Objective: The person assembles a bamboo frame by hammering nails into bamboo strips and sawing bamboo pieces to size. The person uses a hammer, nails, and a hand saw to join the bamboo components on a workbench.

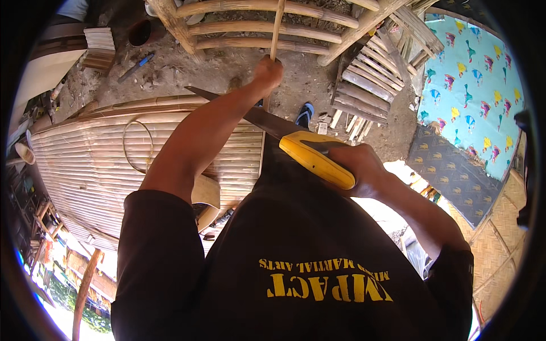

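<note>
Bamboo strip held upright, knife laid across it

At upper centre the left hand [268, 73] is closed around a thin bamboo strip [276, 28]; the right hand [357, 166] grips the yellow handle of a big knife [267, 120], whose blade runs up-left under the left forearm. A woven bamboo panel [85, 153] lies at left.

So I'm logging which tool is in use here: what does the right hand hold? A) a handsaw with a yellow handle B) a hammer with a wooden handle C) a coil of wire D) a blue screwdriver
A: the right hand grips the yellow handle of a handsaw, its blade reaching toward the thin bamboo stick that the left hand holds upright.
</note>
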A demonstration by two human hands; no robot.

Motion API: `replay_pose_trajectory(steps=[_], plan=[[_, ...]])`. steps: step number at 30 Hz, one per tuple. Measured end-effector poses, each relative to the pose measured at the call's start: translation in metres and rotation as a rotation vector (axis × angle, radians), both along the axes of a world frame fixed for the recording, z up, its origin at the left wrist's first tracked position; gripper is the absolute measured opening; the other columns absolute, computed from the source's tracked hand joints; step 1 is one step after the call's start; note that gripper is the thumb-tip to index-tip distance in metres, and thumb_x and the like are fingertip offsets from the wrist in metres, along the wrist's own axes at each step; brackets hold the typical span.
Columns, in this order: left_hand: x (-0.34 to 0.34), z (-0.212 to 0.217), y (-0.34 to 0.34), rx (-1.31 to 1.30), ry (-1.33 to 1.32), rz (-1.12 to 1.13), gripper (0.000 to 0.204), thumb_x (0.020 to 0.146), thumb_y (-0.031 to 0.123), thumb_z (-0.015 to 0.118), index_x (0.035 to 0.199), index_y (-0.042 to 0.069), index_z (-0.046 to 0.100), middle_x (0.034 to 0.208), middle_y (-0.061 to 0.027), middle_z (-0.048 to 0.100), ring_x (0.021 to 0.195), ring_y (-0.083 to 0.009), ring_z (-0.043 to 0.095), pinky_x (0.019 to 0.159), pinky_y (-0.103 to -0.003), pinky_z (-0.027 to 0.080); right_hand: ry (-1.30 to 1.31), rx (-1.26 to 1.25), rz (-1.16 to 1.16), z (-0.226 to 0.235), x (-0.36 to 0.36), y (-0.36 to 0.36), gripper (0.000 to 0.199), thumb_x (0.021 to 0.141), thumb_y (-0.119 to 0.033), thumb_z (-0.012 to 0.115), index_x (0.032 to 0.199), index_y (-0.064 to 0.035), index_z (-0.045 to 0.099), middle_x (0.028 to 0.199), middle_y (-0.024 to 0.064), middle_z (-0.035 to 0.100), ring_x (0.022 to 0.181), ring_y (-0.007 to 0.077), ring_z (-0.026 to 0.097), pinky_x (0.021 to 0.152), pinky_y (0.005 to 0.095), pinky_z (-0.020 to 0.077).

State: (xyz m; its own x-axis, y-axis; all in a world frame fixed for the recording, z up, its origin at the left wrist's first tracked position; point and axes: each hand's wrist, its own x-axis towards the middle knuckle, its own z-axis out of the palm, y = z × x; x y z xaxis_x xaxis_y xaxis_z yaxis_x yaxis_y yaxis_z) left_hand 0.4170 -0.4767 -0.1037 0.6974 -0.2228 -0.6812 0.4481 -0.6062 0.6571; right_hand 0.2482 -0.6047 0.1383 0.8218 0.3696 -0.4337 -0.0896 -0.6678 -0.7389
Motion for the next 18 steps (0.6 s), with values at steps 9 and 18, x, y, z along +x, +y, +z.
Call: replay_pose_trajectory(steps=[9, 18], plan=[[0.0, -0.002, -0.003, 0.02, -0.021, 0.043, 0.031, 0.098, 0.022, 0.051, 0.116, 0.0, 0.061, 0.099, -0.0243, 0.069, 0.088, -0.0372, 0.07, 0.07, -0.048, 0.055, -0.153, -0.019, 0.05, -0.065, 0.011, 0.028, 0.033, 0.076, -0.035, 0.077, 0.093, -0.01, 0.061, 0.086, 0.0132, 0.068, 0.079, 0.0376, 0.067, 0.07, 0.0475, 0.0544], [-0.006, -0.017, -0.005, 0.13, -0.099, 0.039, 0.032, 0.098, 0.022, 0.052, 0.118, 0.0, 0.063, 0.101, -0.0243, 0.069, 0.092, -0.0382, 0.069, 0.076, -0.047, 0.054, -0.096, 0.115, -0.02, -0.085, 0.03, 0.032, 0.036, 0.075, -0.036, 0.076, 0.097, -0.0092, 0.067, 0.079, 0.0171, 0.067, 0.076, 0.0406, 0.066, 0.069, 0.0482, 0.0533]])
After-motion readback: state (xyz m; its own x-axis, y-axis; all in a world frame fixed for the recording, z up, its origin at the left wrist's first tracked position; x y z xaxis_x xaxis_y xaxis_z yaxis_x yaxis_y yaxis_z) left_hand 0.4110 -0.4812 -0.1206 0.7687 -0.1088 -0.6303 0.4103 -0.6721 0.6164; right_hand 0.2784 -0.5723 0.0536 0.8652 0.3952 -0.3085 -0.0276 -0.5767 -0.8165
